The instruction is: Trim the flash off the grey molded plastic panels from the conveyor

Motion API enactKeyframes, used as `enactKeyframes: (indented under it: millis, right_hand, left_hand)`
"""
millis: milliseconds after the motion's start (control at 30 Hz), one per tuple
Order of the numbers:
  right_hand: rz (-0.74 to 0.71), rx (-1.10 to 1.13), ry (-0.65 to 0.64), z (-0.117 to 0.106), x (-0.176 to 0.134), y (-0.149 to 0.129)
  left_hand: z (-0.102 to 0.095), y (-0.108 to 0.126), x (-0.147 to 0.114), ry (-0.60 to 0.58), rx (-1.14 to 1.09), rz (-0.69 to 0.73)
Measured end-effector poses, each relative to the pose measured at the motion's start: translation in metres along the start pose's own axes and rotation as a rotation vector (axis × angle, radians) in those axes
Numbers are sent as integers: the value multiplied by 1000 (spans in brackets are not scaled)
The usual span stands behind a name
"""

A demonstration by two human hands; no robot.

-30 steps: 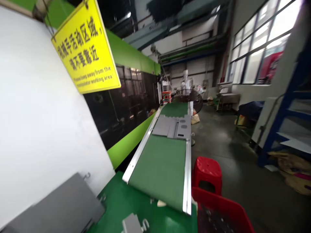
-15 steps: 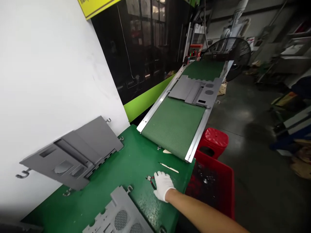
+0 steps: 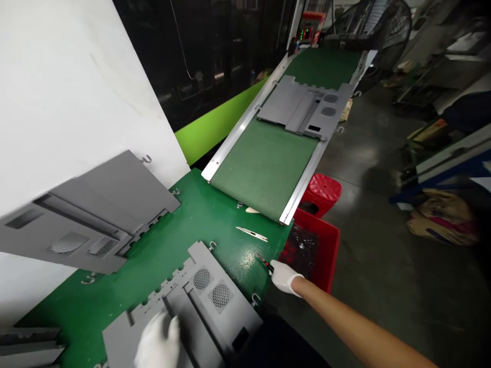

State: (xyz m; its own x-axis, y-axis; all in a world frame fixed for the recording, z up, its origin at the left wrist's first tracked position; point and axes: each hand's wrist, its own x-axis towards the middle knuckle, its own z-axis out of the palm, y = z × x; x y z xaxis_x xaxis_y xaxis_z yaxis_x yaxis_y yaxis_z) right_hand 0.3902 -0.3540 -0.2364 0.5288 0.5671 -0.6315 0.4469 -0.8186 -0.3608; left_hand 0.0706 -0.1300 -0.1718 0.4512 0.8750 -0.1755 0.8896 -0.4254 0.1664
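Note:
My right hand (image 3: pixel 284 277), in a white glove, is closed around a pair of small cutting pliers (image 3: pixel 265 262) at the table's right edge. The pliers' jaws point left, over the green tabletop. My left hand (image 3: pixel 159 341), gloved too and slightly blurred, is over a grey plastic panel (image 3: pixel 240 301) with round mesh grilles and a notched edge. Its thumb stands apart from its fingers; whether it presses on the panel I cannot tell. A slim pale knife (image 3: pixel 251 233) lies on the table beyond the pliers.
Another grey panel (image 3: pixel 111 199) leans against the white wall. A third panel (image 3: pixel 303 107) lies on the green conveyor belt (image 3: pixel 264 166). Metal hooks (image 3: pixel 255 299) sit around the panels. Below the table's right edge are a red bin (image 3: pixel 330 250) and a red stool (image 3: pixel 324 189).
My right hand has picked up the pliers from the table and moved to the right edge. My left hand has come into view over the near panel. The view has tilted down.

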Motion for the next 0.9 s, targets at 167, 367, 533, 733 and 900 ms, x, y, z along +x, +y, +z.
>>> enactKeyframes:
  millis: [167,367,533,733,900]
  right_hand:
    - [-15,221,-113,49,-81,42]
    - [-40,152,-147,80,-109,29]
    - [-45,195,-136,88,-93,27]
    - [-73,232,-139,96,-85,28]
    - [-135,154,-123,92,-82,32]
  left_hand:
    - [40,142,21,-389,-121,821]
    - [75,208,47,-923,332,990]
    - [83,222,50,-991,389,902]
    - [96,222,47,-998,374,860]
    - [97,217,46,-995,311,841]
